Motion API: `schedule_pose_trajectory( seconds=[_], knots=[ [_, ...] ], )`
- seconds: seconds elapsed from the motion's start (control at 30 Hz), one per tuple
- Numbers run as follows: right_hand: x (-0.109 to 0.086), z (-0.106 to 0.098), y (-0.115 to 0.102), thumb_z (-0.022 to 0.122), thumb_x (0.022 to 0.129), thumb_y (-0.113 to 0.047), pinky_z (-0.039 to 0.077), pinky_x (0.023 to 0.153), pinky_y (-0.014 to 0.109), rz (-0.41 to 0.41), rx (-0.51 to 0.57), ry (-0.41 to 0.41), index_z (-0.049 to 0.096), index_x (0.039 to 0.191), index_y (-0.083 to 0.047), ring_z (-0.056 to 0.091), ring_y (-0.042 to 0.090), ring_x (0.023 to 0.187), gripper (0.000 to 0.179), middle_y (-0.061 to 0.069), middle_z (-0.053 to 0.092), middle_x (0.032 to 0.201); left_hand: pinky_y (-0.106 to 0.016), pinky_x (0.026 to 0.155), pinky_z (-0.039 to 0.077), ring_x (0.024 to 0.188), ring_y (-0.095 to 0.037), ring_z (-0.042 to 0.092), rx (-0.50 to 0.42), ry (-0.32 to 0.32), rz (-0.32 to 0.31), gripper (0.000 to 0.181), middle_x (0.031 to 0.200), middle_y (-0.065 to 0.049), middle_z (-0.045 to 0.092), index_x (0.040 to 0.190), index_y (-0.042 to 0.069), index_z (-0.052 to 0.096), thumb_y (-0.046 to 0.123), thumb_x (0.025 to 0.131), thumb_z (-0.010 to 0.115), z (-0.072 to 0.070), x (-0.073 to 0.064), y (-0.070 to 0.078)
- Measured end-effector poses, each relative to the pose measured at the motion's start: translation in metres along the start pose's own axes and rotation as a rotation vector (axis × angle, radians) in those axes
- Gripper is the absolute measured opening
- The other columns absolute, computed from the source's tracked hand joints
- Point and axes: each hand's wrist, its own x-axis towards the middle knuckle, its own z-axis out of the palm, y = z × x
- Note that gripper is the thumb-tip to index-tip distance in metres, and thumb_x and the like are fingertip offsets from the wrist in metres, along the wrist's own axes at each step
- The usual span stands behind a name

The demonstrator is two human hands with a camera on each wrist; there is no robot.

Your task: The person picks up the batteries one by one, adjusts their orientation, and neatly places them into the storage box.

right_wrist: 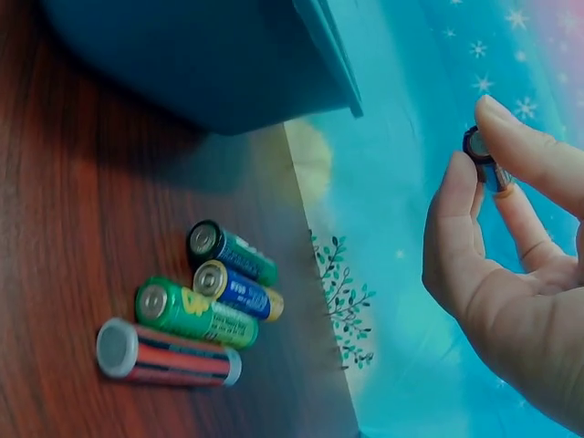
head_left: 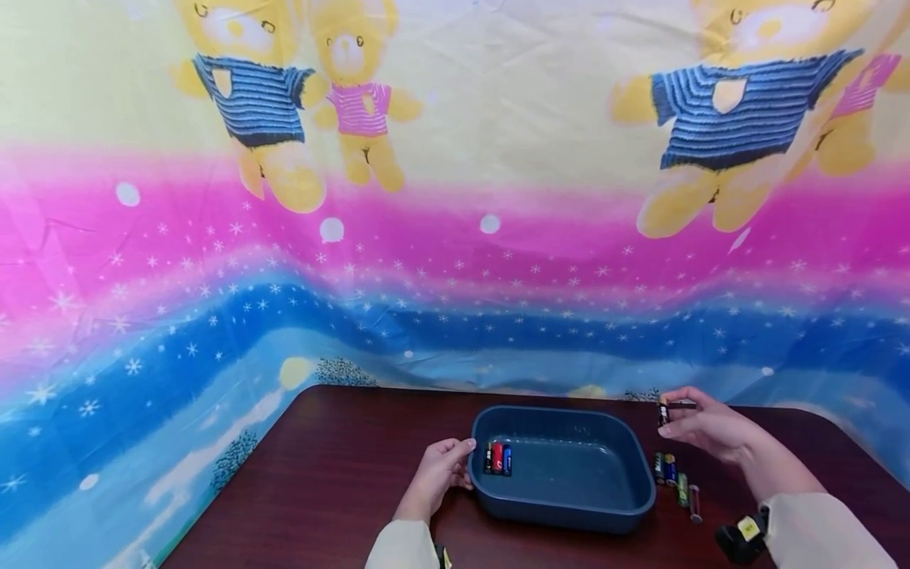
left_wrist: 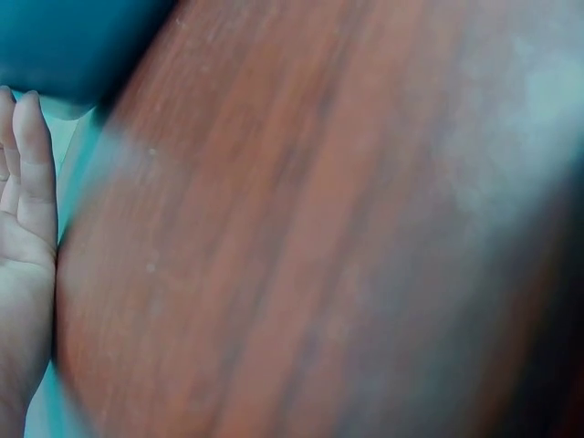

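Observation:
My left hand (head_left: 439,472) holds the left side of a blue-grey plastic basin (head_left: 562,518), its thumb at the rim. In the left wrist view the left hand (left_wrist: 26,210) shows only in part, fingertips by the basin wall (left_wrist: 64,46). Inside the basin, three batteries stand side by side at the left: a black one (head_left: 488,458), a red one (head_left: 498,458) and a blue one (head_left: 508,460). Right of the basin, above the table, my right hand (head_left: 704,427) pinches a dark battery (head_left: 663,412) between thumb and fingers. The right wrist view shows that battery end-on (right_wrist: 478,144).
On the table (head_left: 341,474) right of the basin lie a black-and-green battery (right_wrist: 233,253), a blue battery (right_wrist: 239,290), a green battery (right_wrist: 196,312) and a red-and-black cylinder with pale ends (right_wrist: 169,353). A printed cloth (head_left: 455,269) hangs behind the table.

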Motion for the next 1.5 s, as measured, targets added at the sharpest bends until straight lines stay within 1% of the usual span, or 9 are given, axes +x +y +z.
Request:
schedule_pose_trajectory(
  seconds=[0.1, 0.2, 0.3, 0.5, 0.63, 0.83, 1.03, 1.17, 1.5],
  knots=[
    [0.003, 0.005, -0.003, 0.061, 0.083, 0.005, 0.048, 0.085, 0.035, 0.016, -0.048, 0.012, 0.043, 0.115, -0.013, 0.06, 0.018, 0.094, 0.041, 0.019, 0.044, 0.115, -0.029, 0.056, 0.053, 0.05, -0.011, 0.054, -0.002, 0.005, -0.007, 0.033, 0.061, -0.003, 0.056, 0.08, 0.0, 0.059, 0.032, 0.089, 0.062, -0.001, 0.001, -0.001],
    [0.007, 0.011, -0.004, 0.062, 0.083, 0.005, 0.047, 0.086, 0.037, 0.026, -0.065, 0.021, 0.043, 0.116, -0.011, 0.06, 0.018, 0.095, 0.041, 0.023, 0.041, 0.119, -0.028, 0.055, 0.053, 0.049, -0.011, 0.053, -0.013, 0.004, -0.017, 0.029, 0.061, -0.002, 0.056, 0.077, 0.004, 0.059, 0.03, 0.089, 0.061, -0.001, 0.002, -0.003],
    [0.012, 0.015, -0.005, 0.062, 0.083, 0.005, 0.048, 0.085, 0.037, 0.035, -0.058, 0.022, 0.043, 0.116, -0.01, 0.059, 0.02, 0.096, 0.041, 0.019, 0.045, 0.115, -0.028, 0.054, 0.052, 0.049, -0.011, 0.053, -0.024, -0.003, -0.023, 0.027, 0.061, -0.002, 0.056, 0.076, 0.006, 0.059, 0.029, 0.09, 0.06, -0.002, 0.001, -0.002],
    [0.022, 0.018, -0.008, 0.063, 0.082, 0.005, 0.047, 0.086, 0.037, 0.035, -0.054, 0.025, 0.046, 0.112, -0.014, 0.059, 0.02, 0.093, 0.039, 0.015, 0.044, 0.11, -0.028, 0.055, 0.052, 0.05, -0.012, 0.053, -0.033, -0.02, -0.01, 0.027, 0.061, -0.004, 0.057, 0.077, 0.002, 0.059, 0.026, 0.091, 0.06, 0.0, -0.004, 0.007],
    [0.021, 0.02, -0.012, 0.063, 0.081, 0.006, 0.047, 0.086, 0.037, 0.032, -0.037, 0.019, 0.049, 0.108, -0.018, 0.059, 0.019, 0.091, 0.038, 0.013, 0.047, 0.105, -0.029, 0.056, 0.053, 0.051, -0.011, 0.054, -0.019, -0.013, -0.001, 0.031, 0.062, -0.003, 0.057, 0.08, 0.0, 0.059, 0.029, 0.09, 0.061, 0.0, 0.0, 0.003],
    [0.023, 0.021, -0.02, 0.062, 0.082, 0.006, 0.049, 0.083, 0.033, 0.017, -0.022, -0.008, 0.047, 0.109, -0.017, 0.059, 0.018, 0.09, 0.038, 0.01, 0.052, 0.101, -0.029, 0.056, 0.053, 0.051, -0.011, 0.054, -0.001, -0.005, -0.007, 0.035, 0.063, -0.003, 0.057, 0.084, -0.002, 0.059, 0.032, 0.09, 0.06, 0.0, 0.003, -0.002],
    [0.03, 0.021, -0.023, 0.062, 0.083, 0.005, 0.048, 0.084, 0.034, 0.01, -0.049, -0.026, 0.044, 0.112, -0.015, 0.057, 0.018, 0.093, 0.04, 0.009, 0.052, 0.102, -0.028, 0.055, 0.052, 0.051, -0.011, 0.054, -0.013, -0.001, -0.02, 0.029, 0.063, -0.003, 0.057, 0.079, 0.004, 0.059, 0.03, 0.091, 0.059, 0.0, 0.003, -0.002],
    [0.037, 0.023, -0.023, 0.062, 0.082, 0.006, 0.048, 0.084, 0.034, 0.006, -0.04, -0.037, 0.043, 0.113, -0.014, 0.056, 0.02, 0.093, 0.041, 0.011, 0.051, 0.103, -0.028, 0.055, 0.052, 0.051, -0.011, 0.053, -0.018, -0.003, -0.026, 0.03, 0.063, -0.003, 0.057, 0.08, 0.002, 0.059, 0.03, 0.091, 0.059, 0.0, 0.002, -0.002],
    [0.057, 0.028, -0.02, 0.062, 0.082, 0.007, 0.049, 0.082, 0.033, -0.022, -0.017, -0.005, 0.044, 0.112, -0.014, 0.056, 0.021, 0.093, 0.041, 0.012, 0.05, 0.103, -0.027, 0.055, 0.052, 0.051, -0.01, 0.054, -0.019, 0.007, -0.026, 0.03, 0.064, -0.004, 0.057, 0.077, 0.005, 0.059, 0.033, 0.088, 0.063, -0.001, 0.0, -0.001]
  ],
)
